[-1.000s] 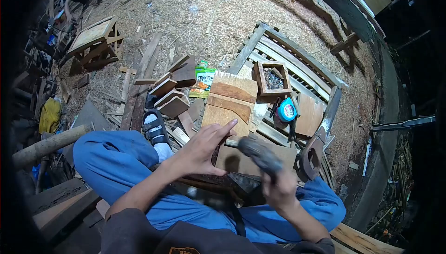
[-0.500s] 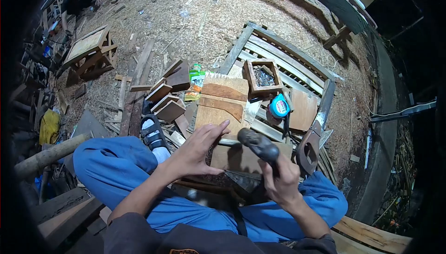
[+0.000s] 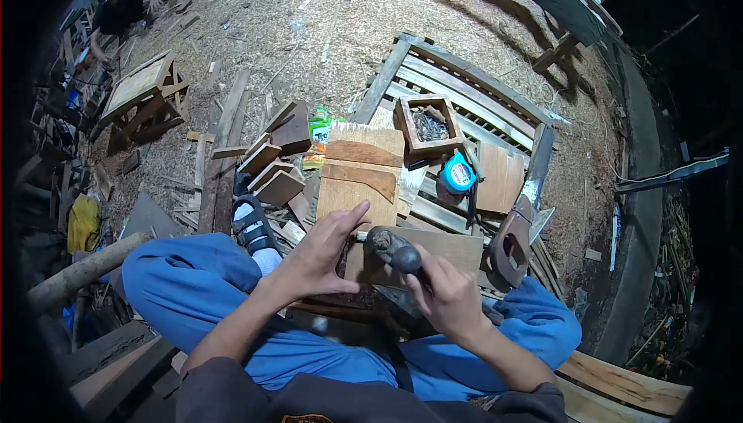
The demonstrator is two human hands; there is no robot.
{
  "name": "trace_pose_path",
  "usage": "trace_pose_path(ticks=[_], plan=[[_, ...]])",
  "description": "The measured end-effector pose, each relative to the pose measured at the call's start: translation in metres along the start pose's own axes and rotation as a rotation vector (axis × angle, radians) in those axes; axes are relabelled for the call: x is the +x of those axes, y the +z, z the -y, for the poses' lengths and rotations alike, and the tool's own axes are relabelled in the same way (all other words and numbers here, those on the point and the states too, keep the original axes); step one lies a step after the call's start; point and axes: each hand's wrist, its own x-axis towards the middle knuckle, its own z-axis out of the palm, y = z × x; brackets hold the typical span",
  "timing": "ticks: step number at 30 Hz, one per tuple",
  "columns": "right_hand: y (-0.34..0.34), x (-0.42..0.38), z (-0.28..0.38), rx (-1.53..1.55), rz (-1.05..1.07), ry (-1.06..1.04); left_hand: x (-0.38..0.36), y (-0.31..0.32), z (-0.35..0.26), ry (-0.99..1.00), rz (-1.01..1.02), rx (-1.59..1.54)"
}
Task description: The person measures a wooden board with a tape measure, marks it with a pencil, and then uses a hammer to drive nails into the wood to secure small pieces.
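Observation:
My right hand is wrapped round the handle of a hammer. The dark metal hammer head hangs over the near edge of a wooden board in front of my lap. At that board's left end is my left hand, thumb and fingers spread apart, the fingertips against the near part of a light wooden panel. Two curved brown wood pieces lie across this panel. Whether the left hand presses on the board cannot be made out.
A slatted wooden frame carries a wooden box of small metal pieces, a blue tape measure and a handsaw. Cut wood blocks stand left of the panel. A small wooden stool and another person are farther left.
My right hand has brought the hammer left and slightly down, closer to my left hand. The left hand has shifted slightly left. The view has turned a little.

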Motion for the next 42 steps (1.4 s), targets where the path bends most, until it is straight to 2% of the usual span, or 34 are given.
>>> trace_pose_path(ticks=[2,4,11,13,20,21,22,25,28,38,40,42], plan=[[0.001,-0.001,-0.006,0.063,-0.009,0.034,0.000,0.002,0.001,-0.034,0.002,-0.007],[0.002,-0.001,-0.010,0.170,-0.036,0.079,0.000,0.006,0.001,0.013,-0.011,0.032],[-0.015,0.004,-0.016,0.191,-0.171,0.179,0.002,0.006,-0.008,0.027,-0.079,0.069],[-0.015,0.001,-0.019,0.177,-0.153,0.210,0.007,-0.001,-0.014,0.019,-0.028,0.203],[-0.004,0.001,-0.029,0.095,-0.234,0.141,0.006,0.003,-0.005,-0.002,-0.046,0.058],[-0.003,0.002,-0.029,0.080,-0.239,0.137,0.007,0.006,-0.009,-0.061,-0.096,-0.031],[-0.003,0.001,-0.028,0.082,-0.239,0.139,0.007,0.008,-0.012,-0.121,-0.146,-0.120],[-0.002,0.003,-0.027,0.012,-0.182,0.155,0.008,0.014,-0.010,-0.136,-0.202,-0.108],[-0.001,0.003,-0.025,-0.009,-0.162,0.152,0.011,0.012,-0.014,-0.165,-0.199,-0.148],[0.002,0.003,-0.027,-0.050,-0.194,0.120,0.009,0.012,-0.006,-0.142,-0.186,-0.102],[0.002,0.003,-0.026,-0.053,-0.193,0.122,0.010,0.003,-0.010,-0.034,-0.100,0.053],[0.002,0.004,-0.027,-0.022,-0.207,0.103,0.012,-0.002,-0.021,-0.022,-0.050,0.075]])
